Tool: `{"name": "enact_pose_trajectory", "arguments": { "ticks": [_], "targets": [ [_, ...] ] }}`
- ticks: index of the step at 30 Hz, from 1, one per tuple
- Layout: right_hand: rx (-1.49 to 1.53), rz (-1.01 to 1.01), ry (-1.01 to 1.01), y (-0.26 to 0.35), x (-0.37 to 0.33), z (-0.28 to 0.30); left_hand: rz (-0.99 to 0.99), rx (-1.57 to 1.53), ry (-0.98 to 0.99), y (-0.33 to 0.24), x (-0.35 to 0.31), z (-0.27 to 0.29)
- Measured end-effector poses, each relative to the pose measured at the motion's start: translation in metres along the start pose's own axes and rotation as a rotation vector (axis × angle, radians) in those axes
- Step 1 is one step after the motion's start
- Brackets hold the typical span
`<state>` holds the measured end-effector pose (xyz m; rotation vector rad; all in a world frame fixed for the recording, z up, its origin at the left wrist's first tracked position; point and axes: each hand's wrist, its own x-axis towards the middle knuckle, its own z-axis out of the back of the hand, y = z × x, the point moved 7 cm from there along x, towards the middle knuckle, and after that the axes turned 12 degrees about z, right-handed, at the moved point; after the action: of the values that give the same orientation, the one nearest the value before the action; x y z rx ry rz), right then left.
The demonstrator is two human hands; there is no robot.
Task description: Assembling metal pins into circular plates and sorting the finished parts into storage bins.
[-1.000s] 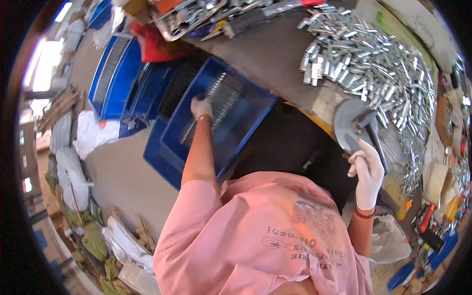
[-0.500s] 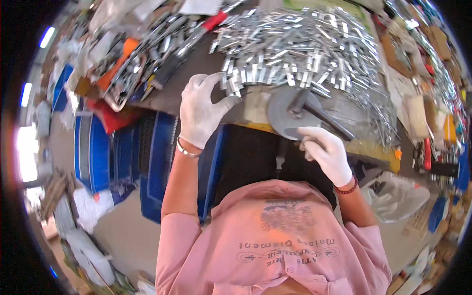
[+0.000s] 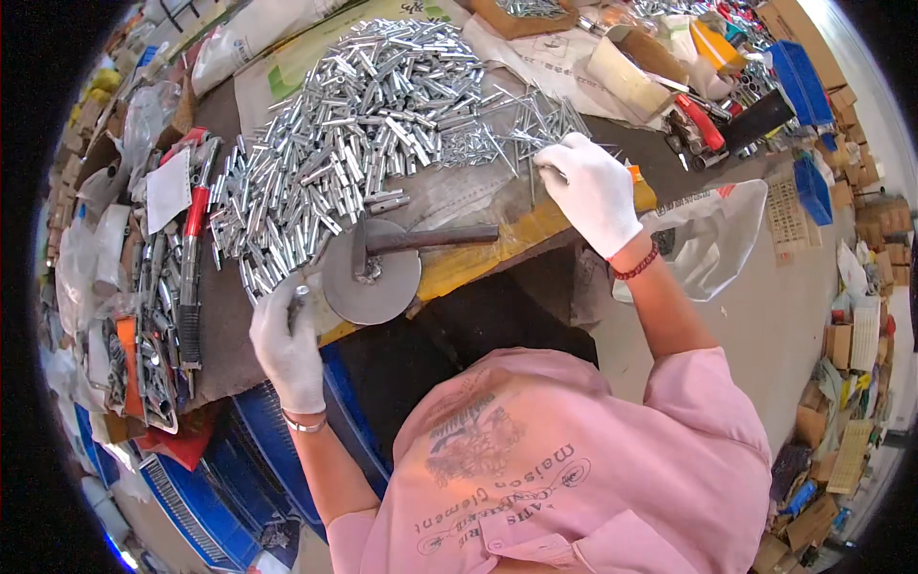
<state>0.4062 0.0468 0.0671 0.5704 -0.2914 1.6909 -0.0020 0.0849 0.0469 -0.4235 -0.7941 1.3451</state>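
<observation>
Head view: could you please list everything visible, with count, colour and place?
Short metal tubes: uncountable, silver, heaped on brown workbench
Thin metal pins: many, silver, right of tubes
Round flat disc: one, grey, at bench's edge
Metal hammer: one, dark, across disc
Mixed tools and parts: many, varied, at both bench ends
Plastic bins: several, blue, lower left
Plastic bag: one, whitish, right of bench
Cardboard boxes: several, brown, right rim
Shirt: one, pink, lower middle
Left hand: one, white-gloved, beside disc
Right hand: one, white-gloved, at pins

Metal tube (image 3: 302, 290): short, silvery, being held in left hand (image 3: 289, 346)
Thin rods (image 3: 545, 119): silvery, lying crisscrossed beside right hand (image 3: 591, 191)
</observation>
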Motion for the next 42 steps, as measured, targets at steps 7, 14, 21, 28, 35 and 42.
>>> {"name": "enact_pose_trajectory", "arguments": {
  "ticks": [7, 14, 21, 28, 35, 42],
  "targets": [
    [0.033, -0.115, 0.197, 0.004, 0.047, -0.064, -0.2, 0.075, 0.155, -0.056, -0.01, -0.019],
    [0.188, -0.181, 0.099, 0.018, 0.025, -0.057, -0.156, 0.047, 0.208, -0.042, -0.029, -0.018],
    [0.589, 0.299, 0.213, 0.146, 0.02, -0.028, -0.133, 0.031, 0.187, -0.041, -0.028, -0.017],
    [0.494, 0.445, 0.242, 0.167, 0.021, -0.048, -0.125, 0.017, 0.201, -0.029, -0.015, -0.027],
    [0.45, 0.458, 0.285, 0.174, 0.013, -0.06, -0.053, -0.002, 0.208, -0.019, -0.022, -0.028],
    [0.473, 0.478, 0.266, 0.175, 0.007, -0.06, -0.018, -0.026, 0.247, -0.019, -0.031, -0.029]
  ]
}}
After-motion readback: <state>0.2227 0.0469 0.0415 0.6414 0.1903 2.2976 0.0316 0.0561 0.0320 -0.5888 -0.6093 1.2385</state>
